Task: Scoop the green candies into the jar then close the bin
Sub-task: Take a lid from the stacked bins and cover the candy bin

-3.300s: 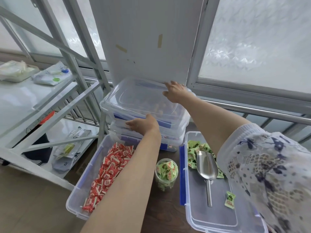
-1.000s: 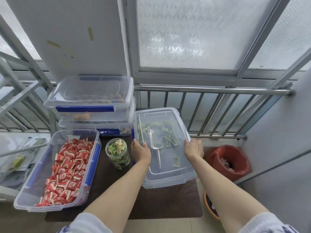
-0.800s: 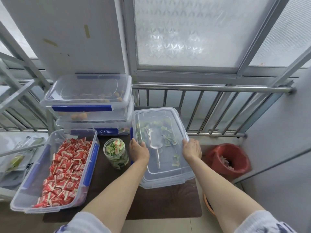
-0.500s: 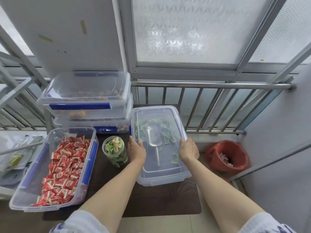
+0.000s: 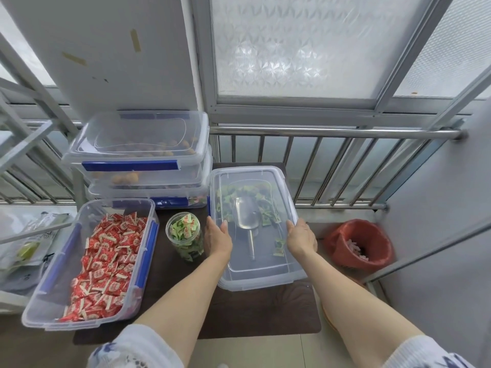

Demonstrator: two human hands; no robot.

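— Clear plastic everywhere in the head view. What sits between the hands?

— The bin [image 5: 255, 277], with its lid [image 5: 252, 181] now lying flat across the top. A few seconds ago both hands were up at the stacked containers [image 5: 138, 155] beyond the left hand; since then the lid has come down over the bin.

— And the hands?

— Left hand [image 5: 216, 239] grips the lid's left edge, thumb on top. Right hand [image 5: 301, 237] does the same on the right edge. Both are curled over the rim, pressing or aligning it.

— Where are the green candies?

— Some are in the jar [image 5: 186, 240], just left of the left hand, filled close to its mouth and with no cap on. The rest [image 5: 225, 200] lie under the lid at the bin's far end, around the metal scoop [image 5: 247, 216], which is shut inside.

— So scooping is finished?

— It looks that way. The closing step is underway. I cannot tell whether the lid has snapped down or whether the side clasps are latched.

— Anything else nearby?

— An open bin of red candies [image 5: 106, 261] well left of the left hand, and a red bucket [image 5: 358, 245] right of the right hand, off the dark table [image 5: 265, 312].
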